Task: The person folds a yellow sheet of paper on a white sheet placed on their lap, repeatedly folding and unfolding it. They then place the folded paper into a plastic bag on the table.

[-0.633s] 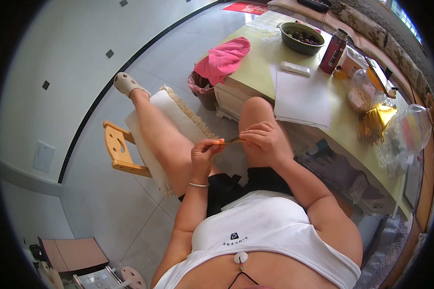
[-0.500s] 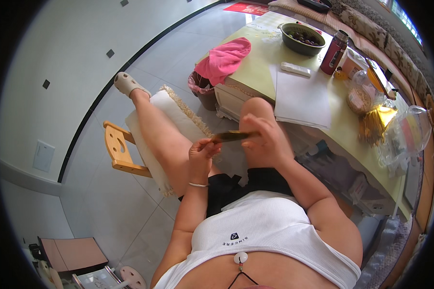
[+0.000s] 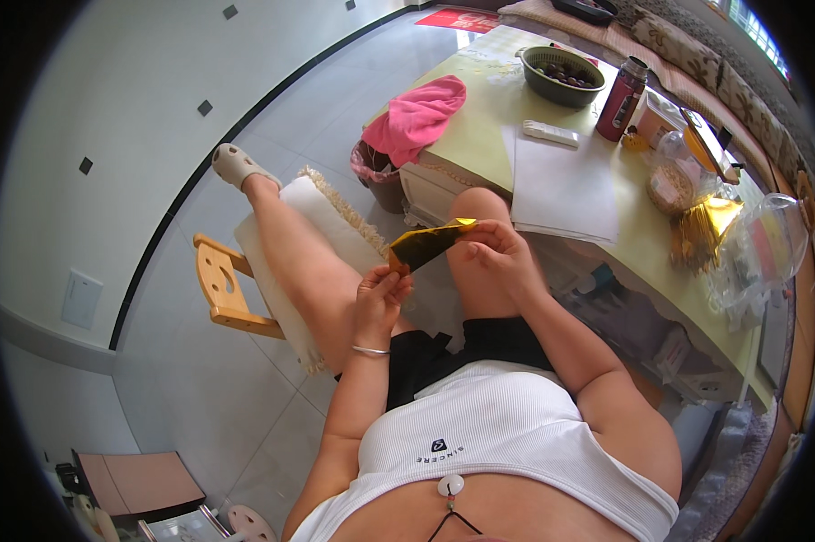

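A folded piece of shiny gold foil paper (image 3: 427, 245) is stretched between my two hands, above the gap between my knees. Its upper right edge catches bright light, while the broad face looks dark. My left hand (image 3: 382, 291) pinches the lower left corner between thumb and fingers. With thumb and fingertips, my right hand (image 3: 498, 251) grips the upper right end. More gold foil sheets (image 3: 704, 230) lie in a stack near the right edge of the table.
White paper sheets (image 3: 563, 190) and a white stick-shaped thing (image 3: 550, 134) lie on the table (image 3: 480, 117). Behind them are a basket of dark round fruit (image 3: 563, 88) and a dark red flask (image 3: 621, 101). A pink cloth (image 3: 416, 117) hangs over the corner above a bin (image 3: 380, 181).
The foil paper has turned from edge-on to showing its broad face. My right hand, raised and blurred with spread fingers before, now pinches its end.
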The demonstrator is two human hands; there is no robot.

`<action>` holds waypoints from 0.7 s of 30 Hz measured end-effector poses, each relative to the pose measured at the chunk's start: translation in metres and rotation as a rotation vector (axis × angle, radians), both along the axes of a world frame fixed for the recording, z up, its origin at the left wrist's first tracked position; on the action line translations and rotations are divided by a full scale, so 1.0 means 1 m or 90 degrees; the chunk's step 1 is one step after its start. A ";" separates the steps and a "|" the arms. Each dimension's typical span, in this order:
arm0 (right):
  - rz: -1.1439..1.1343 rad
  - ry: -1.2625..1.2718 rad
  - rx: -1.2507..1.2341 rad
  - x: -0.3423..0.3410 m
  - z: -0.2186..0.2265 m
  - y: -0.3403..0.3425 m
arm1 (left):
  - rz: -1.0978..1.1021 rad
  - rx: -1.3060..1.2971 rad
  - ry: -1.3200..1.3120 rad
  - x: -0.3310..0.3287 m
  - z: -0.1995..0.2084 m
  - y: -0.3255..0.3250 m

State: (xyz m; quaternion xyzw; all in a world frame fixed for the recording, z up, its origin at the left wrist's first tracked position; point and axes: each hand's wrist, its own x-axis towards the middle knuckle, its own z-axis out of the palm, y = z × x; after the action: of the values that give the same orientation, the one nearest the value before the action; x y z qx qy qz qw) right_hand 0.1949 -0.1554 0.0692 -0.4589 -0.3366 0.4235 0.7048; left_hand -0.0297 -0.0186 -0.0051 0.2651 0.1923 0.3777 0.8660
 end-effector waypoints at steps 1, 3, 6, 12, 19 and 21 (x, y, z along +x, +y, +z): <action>0.003 0.003 0.011 0.002 -0.004 0.001 | -0.017 0.008 0.005 0.001 -0.003 0.001; -0.003 -0.013 -0.034 0.007 -0.009 0.002 | -0.036 0.019 0.015 0.002 -0.004 0.001; -0.004 -0.017 -0.006 0.006 -0.011 0.000 | -0.042 0.026 0.033 0.004 -0.003 -0.002; -0.033 -0.034 0.044 -0.002 -0.006 -0.002 | -0.050 0.023 0.049 0.004 0.002 -0.004; -0.067 -0.053 0.012 -0.007 -0.004 -0.007 | -0.043 0.010 0.053 0.003 0.000 -0.005; -0.059 -0.025 0.035 -0.008 -0.004 -0.006 | -0.040 0.005 0.049 0.003 -0.001 -0.005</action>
State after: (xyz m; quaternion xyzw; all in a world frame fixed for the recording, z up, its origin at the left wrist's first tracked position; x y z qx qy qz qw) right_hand 0.1867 -0.1618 0.0654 -0.4625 -0.3404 0.3720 0.7293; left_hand -0.0268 -0.0236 -0.0057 0.2890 0.2152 0.3407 0.8684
